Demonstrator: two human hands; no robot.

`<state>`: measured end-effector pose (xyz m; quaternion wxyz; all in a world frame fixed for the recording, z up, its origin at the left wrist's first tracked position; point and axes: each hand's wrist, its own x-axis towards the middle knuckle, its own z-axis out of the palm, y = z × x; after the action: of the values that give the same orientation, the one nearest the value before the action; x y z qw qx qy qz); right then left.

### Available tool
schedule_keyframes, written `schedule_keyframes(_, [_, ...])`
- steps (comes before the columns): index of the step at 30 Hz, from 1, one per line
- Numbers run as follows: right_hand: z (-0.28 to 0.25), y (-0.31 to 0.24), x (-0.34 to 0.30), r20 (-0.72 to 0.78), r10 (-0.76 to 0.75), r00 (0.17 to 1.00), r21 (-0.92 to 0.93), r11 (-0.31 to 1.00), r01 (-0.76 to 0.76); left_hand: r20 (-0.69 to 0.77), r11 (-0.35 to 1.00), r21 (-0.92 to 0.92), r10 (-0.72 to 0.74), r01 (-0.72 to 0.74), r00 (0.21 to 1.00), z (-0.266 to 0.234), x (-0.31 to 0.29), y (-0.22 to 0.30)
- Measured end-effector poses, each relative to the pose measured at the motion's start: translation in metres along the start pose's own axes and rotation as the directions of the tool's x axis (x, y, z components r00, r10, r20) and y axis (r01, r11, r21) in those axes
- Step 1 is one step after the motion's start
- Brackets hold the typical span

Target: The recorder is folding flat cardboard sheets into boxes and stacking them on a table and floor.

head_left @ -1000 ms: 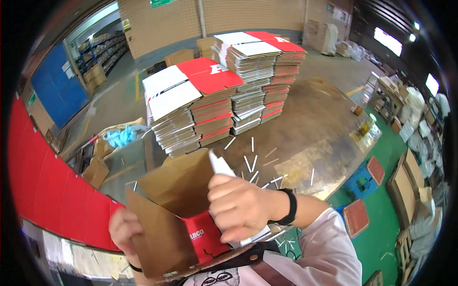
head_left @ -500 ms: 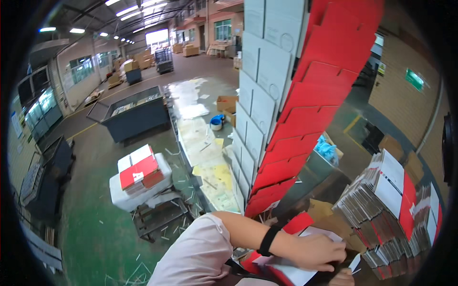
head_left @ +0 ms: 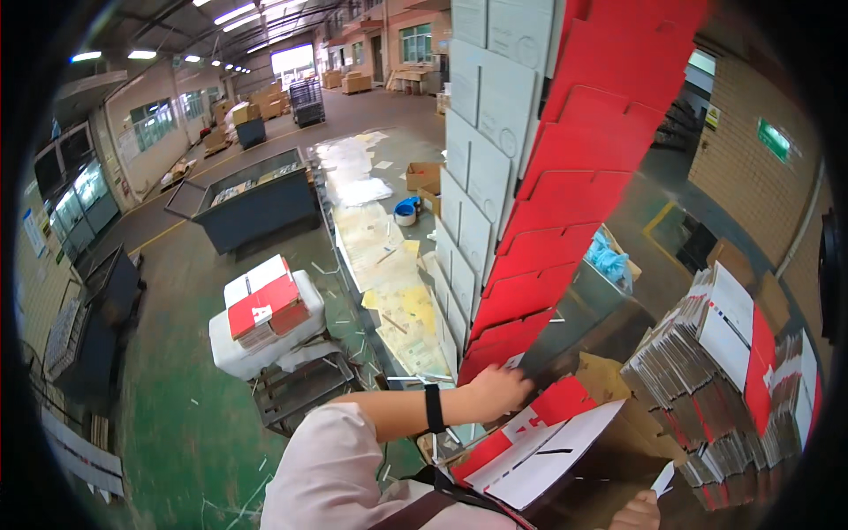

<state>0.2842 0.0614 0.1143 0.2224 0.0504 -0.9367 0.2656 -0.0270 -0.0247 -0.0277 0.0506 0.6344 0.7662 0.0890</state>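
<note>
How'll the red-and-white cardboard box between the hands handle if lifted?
The red-and-white cardboard box is probably light for its size: its panel edges look thin. Likely stiffish, with nearly flat panels. The raised brown cardboard flap might fold.

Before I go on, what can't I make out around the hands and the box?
Head view:
Left hand: blurred, fingers partly hidden by the back of the hand; what they touch is unclear.
Right hand: cut off by the lower edge; full grip unclear.
Cardboard box: cut off by the lower edge; its own near side hides part of its inside.
Tall red-and-white stack: top cut off by the upper edge.
</note>
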Motion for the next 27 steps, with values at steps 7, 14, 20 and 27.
schedule_keyframes(7, [0.041,0.037,-0.034,-0.519,0.023,0.854,-0.068,0.995,-0.068,-0.526,0.174,-0.345,0.778,-0.923,0.343,-0.059,0.016,0.074])
schedule_keyframes(14, [0.081,0.033,-0.069,-0.672,0.503,0.543,0.395,0.864,-0.312,-0.522,0.201,-0.463,0.725,-0.863,0.449,-0.048,0.017,0.085])
schedule_keyframes(20, [0.070,0.036,-0.079,-0.625,0.350,0.698,0.258,0.936,-0.238,-0.520,0.201,-0.481,0.718,-0.853,0.463,-0.044,0.016,0.090])
schedule_keyframes(27, [0.110,0.030,-0.114,-0.332,0.861,0.385,0.894,0.418,-0.164,-0.607,0.249,-0.397,0.651,-0.884,0.456,-0.031,0.008,0.082])
